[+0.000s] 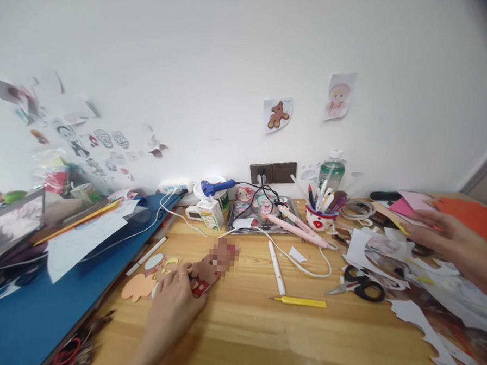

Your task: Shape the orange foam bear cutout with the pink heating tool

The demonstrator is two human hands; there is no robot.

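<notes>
My left hand (178, 291) grips a brown and red paper figure with white dots (201, 278) low over the wooden table; part of the figure is blurred out. Beside that hand lie peach paper cutouts (138, 287) and a white oval piece (154, 262). At the right, my right hand (442, 234) reaches over colored paper, its fingers near a pink sheet (403, 206) and a thin yellow-edged piece; whether it holds any of them is unclear. Black-handled scissors (363, 285), a yellow craft knife (302, 301) and a white pen (277, 268) lie between my hands.
A blue board (79, 283) with papers covers the left side. At the back stand a metal tray (235, 220), a blue glue gun (217, 187), a pink hair iron (294, 227), a pen cup (320, 219) and a bottle (332, 171). White paper scraps (424, 322) pile up at right.
</notes>
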